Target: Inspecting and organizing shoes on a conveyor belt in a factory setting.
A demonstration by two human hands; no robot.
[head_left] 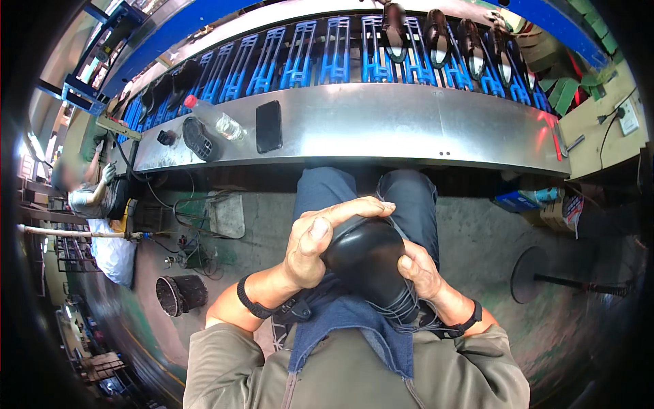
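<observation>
A glossy black lace-up shoe point(368, 255) is held over my lap, its rounded toe pointing away from me and its thin laces hanging toward my body. Around the left side and far edge of the toe, my left hand point(315, 240) is cupped, fingers stretched along the rim and thumb raised off the surface. My right hand point(420, 270) grips the shoe's right side, thumb on the upper near the laces; its other fingers are mostly hidden behind the shoe.
Ahead is a metal ledge point(361, 123) with a shoe sole point(198, 139), a clear bottle point(228, 126) and a dark flat phone-like slab point(268, 127). Beyond it, blue racks point(296, 61) carry several shoes point(438, 41). A dark bucket point(181, 294) stands left. Another person point(92, 194) sits far left.
</observation>
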